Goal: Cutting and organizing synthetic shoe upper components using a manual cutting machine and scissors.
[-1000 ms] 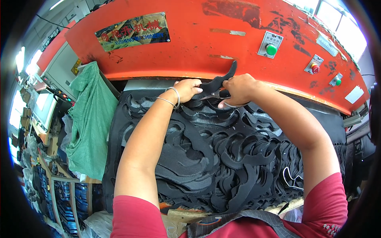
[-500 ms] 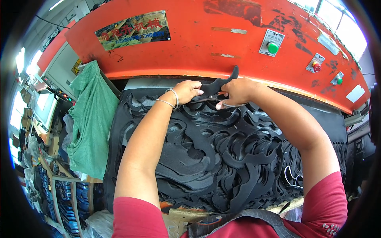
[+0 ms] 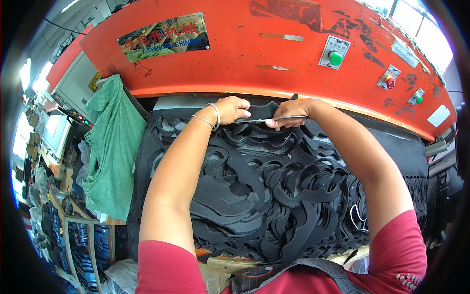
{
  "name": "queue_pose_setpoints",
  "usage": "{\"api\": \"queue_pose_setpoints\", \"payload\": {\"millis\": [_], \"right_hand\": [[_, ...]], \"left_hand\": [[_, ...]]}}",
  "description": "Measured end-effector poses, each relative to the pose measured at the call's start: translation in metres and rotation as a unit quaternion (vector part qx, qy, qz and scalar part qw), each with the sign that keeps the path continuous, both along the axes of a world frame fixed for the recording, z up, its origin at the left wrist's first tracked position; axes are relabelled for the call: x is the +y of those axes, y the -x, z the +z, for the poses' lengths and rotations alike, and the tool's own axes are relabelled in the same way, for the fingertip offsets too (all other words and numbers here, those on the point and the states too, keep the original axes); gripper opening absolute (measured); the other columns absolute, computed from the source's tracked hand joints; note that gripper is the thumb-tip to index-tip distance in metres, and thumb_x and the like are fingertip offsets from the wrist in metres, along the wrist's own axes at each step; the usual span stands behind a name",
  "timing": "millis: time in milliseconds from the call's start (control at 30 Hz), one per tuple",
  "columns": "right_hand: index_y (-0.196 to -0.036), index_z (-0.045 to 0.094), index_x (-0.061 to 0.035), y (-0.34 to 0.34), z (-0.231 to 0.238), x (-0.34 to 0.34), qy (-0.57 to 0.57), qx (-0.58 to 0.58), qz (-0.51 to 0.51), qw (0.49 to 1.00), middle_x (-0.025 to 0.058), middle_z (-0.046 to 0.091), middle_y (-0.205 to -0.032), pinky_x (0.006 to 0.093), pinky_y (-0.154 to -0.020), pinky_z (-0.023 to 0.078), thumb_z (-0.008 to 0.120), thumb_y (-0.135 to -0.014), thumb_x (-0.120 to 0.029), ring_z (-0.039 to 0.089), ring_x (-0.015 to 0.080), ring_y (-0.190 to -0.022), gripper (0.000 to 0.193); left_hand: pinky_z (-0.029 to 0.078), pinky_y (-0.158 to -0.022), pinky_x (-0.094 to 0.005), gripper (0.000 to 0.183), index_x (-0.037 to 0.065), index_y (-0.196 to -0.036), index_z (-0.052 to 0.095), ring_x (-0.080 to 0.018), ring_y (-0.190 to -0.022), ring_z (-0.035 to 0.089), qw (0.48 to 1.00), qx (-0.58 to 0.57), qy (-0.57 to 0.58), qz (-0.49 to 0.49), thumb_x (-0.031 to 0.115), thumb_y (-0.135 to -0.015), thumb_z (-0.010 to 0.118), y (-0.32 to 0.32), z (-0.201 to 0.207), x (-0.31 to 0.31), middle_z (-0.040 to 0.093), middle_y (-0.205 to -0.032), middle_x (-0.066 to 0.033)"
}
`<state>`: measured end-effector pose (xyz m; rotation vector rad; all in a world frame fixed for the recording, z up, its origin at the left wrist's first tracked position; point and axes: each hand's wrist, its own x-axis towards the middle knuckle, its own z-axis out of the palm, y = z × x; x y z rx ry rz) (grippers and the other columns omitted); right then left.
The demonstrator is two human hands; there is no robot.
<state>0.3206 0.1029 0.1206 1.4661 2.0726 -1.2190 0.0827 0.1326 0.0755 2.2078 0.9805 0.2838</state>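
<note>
Close to the far edge of the black sheet stack, my right hand (image 3: 296,109) is closed around a pair of scissors (image 3: 257,120), a finger loop showing below the knuckles. The blades point left and lie along a black foam-like strip (image 3: 263,110); whether they are parted is too small to tell. My left hand (image 3: 232,110), with two bangles at its wrist, pinches the left end of that strip. Beneath both hands spreads a thick bed of black sheet (image 3: 220,196) with many curved cut-outs and loose curling strips.
An orange-red machine beam (image 3: 235,59) runs just beyond the hands, carrying a green button (image 3: 335,58) and a red button (image 3: 390,83). Green cloth (image 3: 110,152) hangs at the left. A rack (image 3: 81,245) with dark blue metal parts stands lower left. A white wire-like outline (image 3: 359,218) lies at right.
My right hand has turned and the scissors now lie flatter, pointing left along the strip. The strip's upright right end has dropped lower behind my right hand. My left hand has barely moved.
</note>
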Motion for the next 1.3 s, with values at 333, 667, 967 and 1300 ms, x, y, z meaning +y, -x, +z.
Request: {"api": "queue_pose_setpoints", "payload": {"millis": [333,667,967,1300], "right_hand": [[-0.078,0.066,-0.0055,0.008,0.006,0.0,-0.022,-0.04,0.018,0.999,0.0,0.043,-0.053,0.03,-0.044,0.036,0.056,-0.07,-0.078,0.047,0.0141,-0.048,0.074],[-0.083,0.066,0.0007,0.005,-0.005,-0.001,-0.193,-0.059,0.128,0.971,0.0173,0.065,-0.078,0.0423,-0.07,0.047,0.062,-0.07,-0.07,0.063,0.032,-0.081,0.072],[-0.087,0.066,-0.0009,0.008,-0.004,-0.006,-0.194,-0.054,0.153,0.967,0.0181,0.065,-0.079,0.043,-0.071,0.048,0.06,-0.07,-0.072,0.063,0.0336,-0.082,0.073],[-0.096,0.067,-0.0063,-0.066,0.046,-0.05,-0.306,-0.157,0.067,0.937,0.0163,0.067,-0.089,0.0446,-0.077,0.048,0.067,-0.065,-0.068,0.063,0.035,-0.09,0.07]], "left_hand": [[0.038,-0.058,-0.0309,0.022,0.002,-0.073,0.051,-0.0115,-0.062,0.038,0.999,0.037,0.012,-0.014,0.017,-0.084,0.063,0.001,-0.002,0.002,0.043,-0.061,-0.0023],[0.038,-0.06,-0.0296,0.019,0.001,-0.077,0.053,-0.0097,-0.064,0.039,0.999,0.021,0.042,-0.021,0.015,-0.086,0.063,-0.004,-0.015,0.008,0.044,-0.063,0.001],[0.039,-0.062,-0.0285,0.018,0.001,-0.077,0.053,-0.0092,-0.065,0.04,0.998,0.007,0.051,-0.037,0.015,-0.086,0.062,-0.013,-0.008,0.005,0.045,-0.064,0.0001],[0.037,-0.061,-0.0314,0.024,0.003,-0.073,0.048,-0.0185,-0.062,0.042,0.99,-0.016,-0.098,-0.101,0.018,-0.086,0.061,0.034,0.13,-0.07,0.041,-0.065,-0.0066]]}}
